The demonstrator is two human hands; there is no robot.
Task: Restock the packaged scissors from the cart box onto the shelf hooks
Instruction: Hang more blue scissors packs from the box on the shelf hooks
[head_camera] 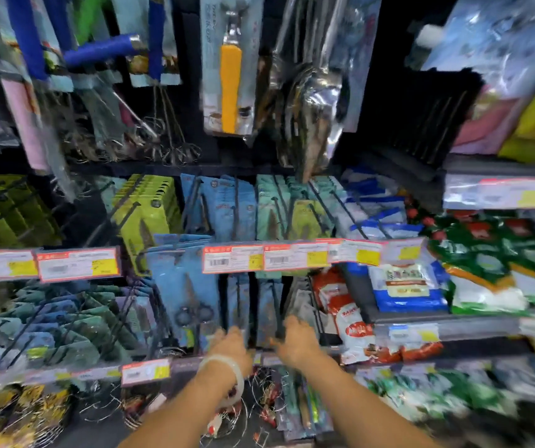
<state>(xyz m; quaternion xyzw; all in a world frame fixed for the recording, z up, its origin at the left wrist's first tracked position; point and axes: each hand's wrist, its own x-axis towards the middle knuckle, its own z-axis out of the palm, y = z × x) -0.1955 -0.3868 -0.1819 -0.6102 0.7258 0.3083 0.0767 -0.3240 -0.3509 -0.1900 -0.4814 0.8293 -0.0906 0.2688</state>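
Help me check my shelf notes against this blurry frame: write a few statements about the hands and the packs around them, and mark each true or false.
1. Both hands reach into the row of blue scissors packs. True.
2. The left hand wears a pale bangle at the wrist. True.
3. The right hand holds an orange-handled tool. False: that orange-handled tool hangs on the rack high above.
4. The price labels above the hands are green. False: they are white with red and yellow.
5. Red and white bags lie to the right of the hands. True.
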